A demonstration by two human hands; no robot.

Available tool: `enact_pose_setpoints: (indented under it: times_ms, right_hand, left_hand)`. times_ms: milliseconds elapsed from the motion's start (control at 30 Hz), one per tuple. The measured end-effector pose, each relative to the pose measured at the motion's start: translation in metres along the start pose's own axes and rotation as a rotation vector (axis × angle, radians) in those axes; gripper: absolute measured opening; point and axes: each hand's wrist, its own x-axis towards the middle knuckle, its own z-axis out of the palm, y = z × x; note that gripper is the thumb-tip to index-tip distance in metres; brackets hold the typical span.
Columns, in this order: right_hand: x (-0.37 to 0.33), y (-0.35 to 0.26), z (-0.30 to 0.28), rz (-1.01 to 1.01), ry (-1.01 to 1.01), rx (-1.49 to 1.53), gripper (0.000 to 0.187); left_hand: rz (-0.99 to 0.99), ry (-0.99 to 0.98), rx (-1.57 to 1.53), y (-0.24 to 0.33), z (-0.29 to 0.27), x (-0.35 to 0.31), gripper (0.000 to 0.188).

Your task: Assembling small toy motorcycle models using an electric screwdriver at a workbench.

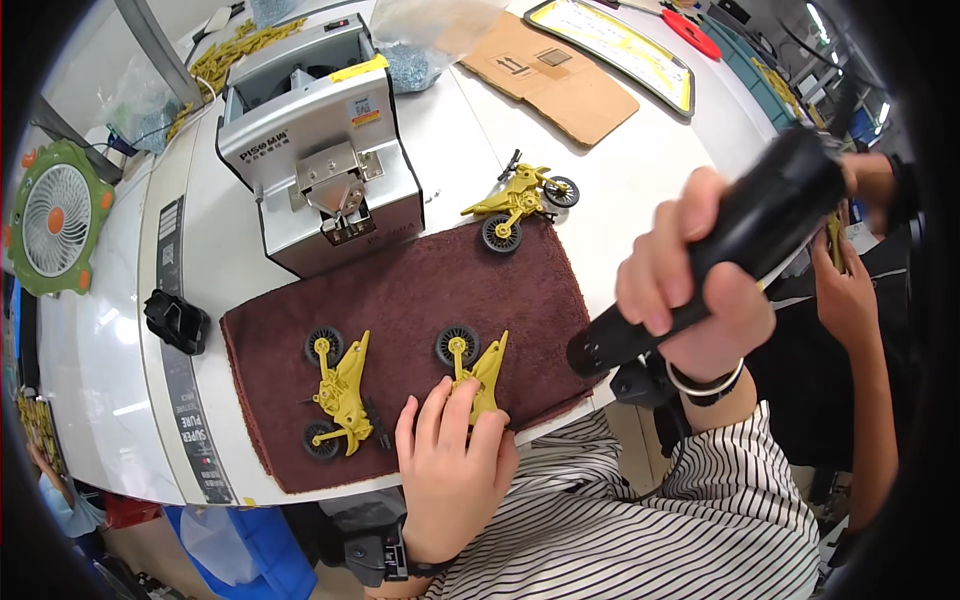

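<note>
My left hand [455,460] lies over a yellow toy motorcycle [488,372], fingers bent onto it and holding it against a brown towel [270,390]. The hand hides its lower part; one black wheel shows above. In my right hand [690,290] is a black electric screwdriver [765,205], gripped round its body and raised over the towel's right edge. Its tip, pointing down and left, is apart from the motorcycle. Left of my left hand, a second yellow motorcycle [341,395] lies on its side. A third motorcycle [519,204] rests at the towel's far edge.
A silver screw-feeding machine [320,150] stands behind the towel. Flattened cardboard [550,80] lies at the back, near a yellow-edged board [625,50]. At left are a green fan [60,215] and a black holder [177,320]. Another person's hand [845,290] is at right.
</note>
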Motion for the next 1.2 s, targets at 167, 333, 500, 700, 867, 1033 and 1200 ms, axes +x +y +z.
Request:
enact_pose_setpoints:
  times_ms: [167,333,500,700,867,1033,1200]
  right_hand:
    - [0.009,0.013,0.004,-0.081,-0.027,-0.058,0.033]
    - [0.001,0.024,-0.010,0.026,0.034,-0.097,0.033]
    - [0.005,0.036,-0.018,-0.020,-0.012,-0.129,0.044]
    - [0.005,0.048,-0.017,-0.159,0.081,-0.333,0.055]
    - [0.013,0.035,-0.006,0.089,0.121,-0.337,0.045]
    - [0.057,0.002,0.031,-0.164,-0.114,-0.158,0.041]
    - [0.111,-0.003,0.076,-0.338,-0.084,0.032,0.035]
  left_hand:
    - [-0.060,0.026,0.016,-0.005,0.004,-0.002,0.030]
    - [-0.008,0.181,-0.029,-0.016,0.003,-0.001,0.032]
    - [-0.020,-0.070,0.113,-0.019,0.002,0.010,0.033]
    - [0.027,-0.308,0.169,-0.014,-0.008,-0.019,0.064]
    - [-0.047,-0.129,0.027,-0.018,-0.007,-0.012,0.053]
    - [-0.055,-0.007,0.254,-0.018,0.011,0.004,0.066]
    - [-0.025,-0.065,0.159,-0.013,0.004,0.008,0.068]
